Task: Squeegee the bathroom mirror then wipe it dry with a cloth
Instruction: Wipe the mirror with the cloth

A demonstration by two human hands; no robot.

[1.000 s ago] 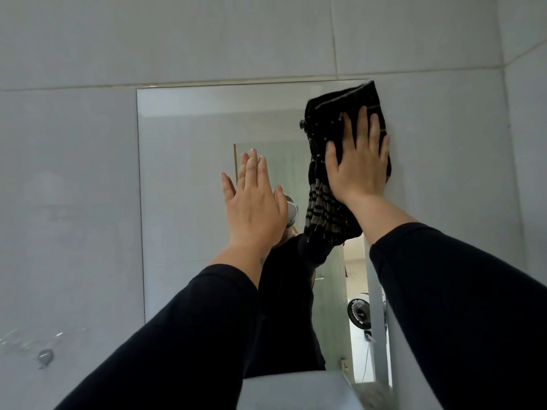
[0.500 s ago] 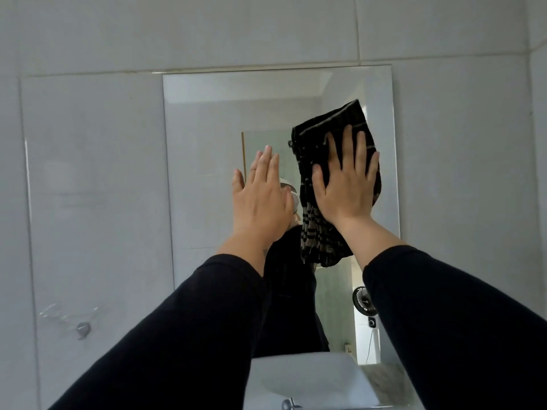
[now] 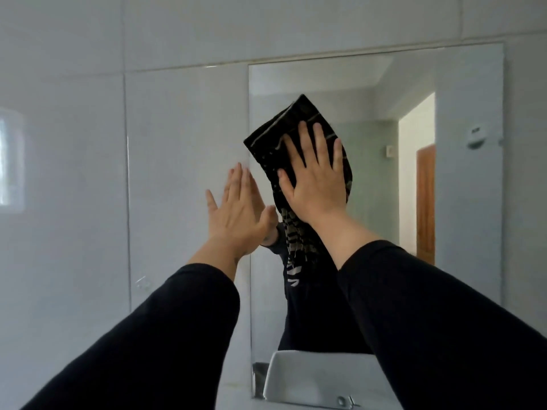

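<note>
A frameless rectangular mirror (image 3: pixel 461 119) hangs on the pale tiled wall. A dark cloth (image 3: pixel 273 140) with light stripes lies flat against the glass in its upper left part, its lower end hanging down. My right hand (image 3: pixel 316 179) presses on the cloth with fingers spread. My left hand (image 3: pixel 238 214) is flat against the mirror's left edge, fingers straight and together, holding nothing. Both arms wear black sleeves. No squeegee is in view.
A white basin (image 3: pixel 299 377) appears at the bottom of the mirror, with a tap fitting (image 3: pixel 342 400) below. The mirror reflects a doorway and a wooden door (image 3: pixel 425 199). A small hook (image 3: pixel 142 282) sits on the wall tile at left.
My right hand has slid the cloth from the mirror's upper right corner leftward and down across the glass. My left hand now rests at the mirror's left edge. The view has swung left.
</note>
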